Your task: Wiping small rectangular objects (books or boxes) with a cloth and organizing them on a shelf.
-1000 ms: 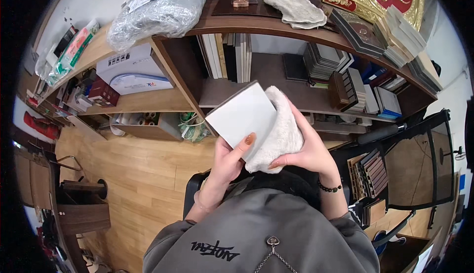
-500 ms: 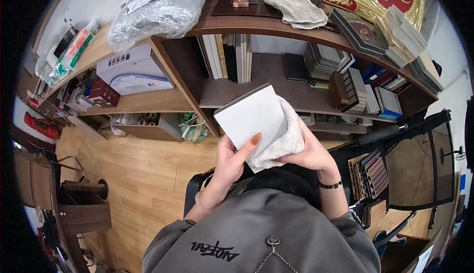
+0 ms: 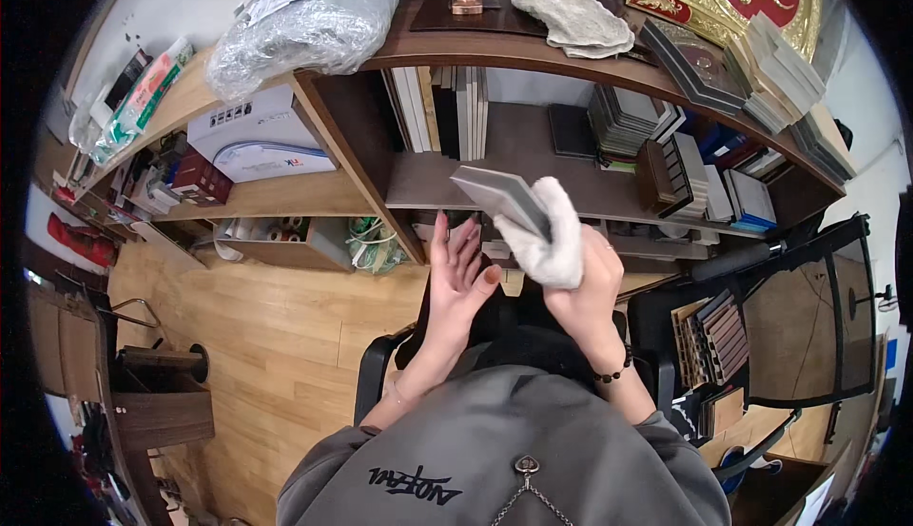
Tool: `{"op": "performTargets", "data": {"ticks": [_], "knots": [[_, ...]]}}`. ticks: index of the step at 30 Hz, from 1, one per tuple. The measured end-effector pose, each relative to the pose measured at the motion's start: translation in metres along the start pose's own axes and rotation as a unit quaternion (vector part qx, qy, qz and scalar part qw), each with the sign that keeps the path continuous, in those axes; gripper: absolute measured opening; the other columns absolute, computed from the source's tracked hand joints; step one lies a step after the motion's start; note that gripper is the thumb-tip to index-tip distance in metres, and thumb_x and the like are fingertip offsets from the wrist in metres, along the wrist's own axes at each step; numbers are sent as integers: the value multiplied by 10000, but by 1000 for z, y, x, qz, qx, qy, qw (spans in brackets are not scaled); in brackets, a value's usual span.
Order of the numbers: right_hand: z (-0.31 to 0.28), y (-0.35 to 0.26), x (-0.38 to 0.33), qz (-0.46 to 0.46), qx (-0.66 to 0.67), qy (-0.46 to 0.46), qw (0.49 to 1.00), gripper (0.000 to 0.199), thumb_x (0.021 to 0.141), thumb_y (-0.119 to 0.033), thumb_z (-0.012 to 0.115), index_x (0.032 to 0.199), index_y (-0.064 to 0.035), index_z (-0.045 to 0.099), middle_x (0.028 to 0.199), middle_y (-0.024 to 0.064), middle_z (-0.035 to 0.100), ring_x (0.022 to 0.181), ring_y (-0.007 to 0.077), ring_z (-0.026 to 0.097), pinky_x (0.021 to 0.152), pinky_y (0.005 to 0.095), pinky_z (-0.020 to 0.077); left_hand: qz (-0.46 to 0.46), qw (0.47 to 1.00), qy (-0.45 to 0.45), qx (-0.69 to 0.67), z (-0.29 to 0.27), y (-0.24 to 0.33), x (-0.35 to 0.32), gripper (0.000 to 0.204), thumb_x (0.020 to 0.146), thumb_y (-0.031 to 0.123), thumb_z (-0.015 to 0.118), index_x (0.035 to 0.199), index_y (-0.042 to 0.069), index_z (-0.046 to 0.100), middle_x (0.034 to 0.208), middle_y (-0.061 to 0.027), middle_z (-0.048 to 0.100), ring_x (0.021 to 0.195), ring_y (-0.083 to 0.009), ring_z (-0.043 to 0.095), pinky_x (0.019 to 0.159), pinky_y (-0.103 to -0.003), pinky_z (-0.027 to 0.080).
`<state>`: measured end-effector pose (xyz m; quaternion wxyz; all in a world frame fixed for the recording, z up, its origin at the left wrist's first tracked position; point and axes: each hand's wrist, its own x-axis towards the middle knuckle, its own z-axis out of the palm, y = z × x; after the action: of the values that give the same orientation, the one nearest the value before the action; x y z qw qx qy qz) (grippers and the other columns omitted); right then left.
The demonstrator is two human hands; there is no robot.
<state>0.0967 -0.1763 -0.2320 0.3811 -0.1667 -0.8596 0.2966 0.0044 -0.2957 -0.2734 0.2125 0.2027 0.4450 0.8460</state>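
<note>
My right hand (image 3: 587, 288) grips a whitish rag (image 3: 554, 245), which is folded around one end of a flat, grey-sided square block (image 3: 502, 193). The block is tilted up, with its thin side toward me, and a little blurred. Below and left of it, my left hand (image 3: 456, 274) is open, palm up with the fingers spread, holding nothing and apart from the block. The block's lower end is hidden inside the rag.
A dark wooden shelf unit (image 3: 533, 43) stands ahead, holding upright boards (image 3: 471, 112) and stacked grey blocks (image 3: 618, 117). On its top lie a second cloth (image 3: 575, 20) and a plastic-wrapped bundle (image 3: 314, 27). A mesh-backed chair (image 3: 808, 307) stands at right.
My left hand has let go of the block and opened. The block has turned in my right hand from its white face to its grey side and moved slightly right.
</note>
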Motion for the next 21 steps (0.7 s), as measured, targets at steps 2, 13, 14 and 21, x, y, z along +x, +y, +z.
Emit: {"op": "performTargets", "data": {"ticks": [2, 13, 14, 21], "knots": [[9, -8, -5, -47, -57, 2, 997, 439, 597, -52, 699, 1033, -36, 645, 1041, 143, 639, 925, 287, 612, 778, 326, 481, -32, 999, -24, -20, 2, -3, -7, 580, 875, 295, 595, 1331, 19, 366, 1269, -113, 482, 1152, -206, 485, 970, -339, 382], [-1, 6, -25, 167, 288, -33, 942, 254, 770, -48, 671, 1017, -3, 631, 1019, 92, 652, 991, 189, 593, 844, 302, 462, -99, 985, 31, -136, -1, 10, 9, 720, 898, 616, 329, 1369, 72, 325, 1343, -156, 421, 1222, -286, 433, 1041, -415, 325], [-8, 11, -23, 278, 342, 34, 897, 255, 813, -61, 653, 1053, 13, 614, 1065, 91, 636, 1028, 169, 571, 862, 292, 455, -105, 971, 0, -214, -1, 15, 12, 712, 905, 599, 336, 1376, 67, 310, 1372, -147, 384, 1245, -287, 404, 1054, -404, 308], [-12, -12, -5, 32, 101, -33, 994, 447, 759, -23, 603, 1194, 33, 517, 1288, 153, 506, 1205, 318, 466, 1010, 414, 357, -94, 900, -107, -411, 6, 12, 6, 742, 908, 583, 357, 1419, 61, 229, 1478, -136, 221, 1341, -287, 263, 1104, -398, 221]]}}
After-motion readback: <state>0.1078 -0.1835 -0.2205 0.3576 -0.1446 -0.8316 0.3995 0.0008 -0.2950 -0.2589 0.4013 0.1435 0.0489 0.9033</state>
